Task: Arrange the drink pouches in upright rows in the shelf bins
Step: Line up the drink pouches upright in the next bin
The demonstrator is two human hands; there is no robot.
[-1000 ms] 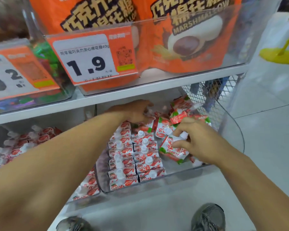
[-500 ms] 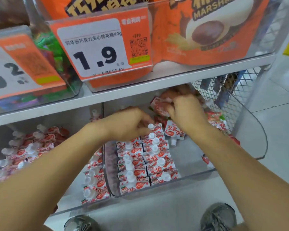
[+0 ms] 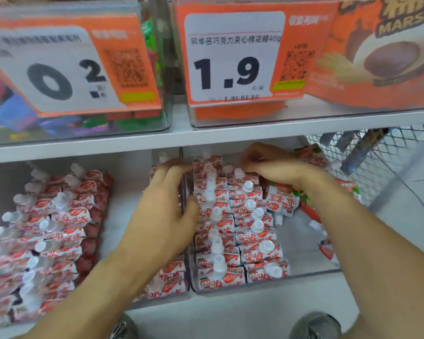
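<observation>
Head view, and I'm reading it left to right: a left bin point(image 3: 132, 167) packed with red-and-white drink pouches point(image 3: 59, 228), caps up, some leaning; above it a price tag point(image 3: 59, 69) reading 0 2; my left hand point(image 3: 164, 216) spread flat, fingers straight, resting along the clear divider beside the pouch rows point(image 3: 233, 231) standing upright in the right bin point(image 3: 304, 275); a 1.9 tag point(image 3: 233, 57) overhead; my right hand point(image 3: 272, 167) at the back of those rows, fingers curled among the caps, though I cannot tell whether it grips one; loose pouches point(image 3: 282, 201) lying tumbled just beside it; marshmallow bags point(image 3: 382, 57) upper right.
</observation>
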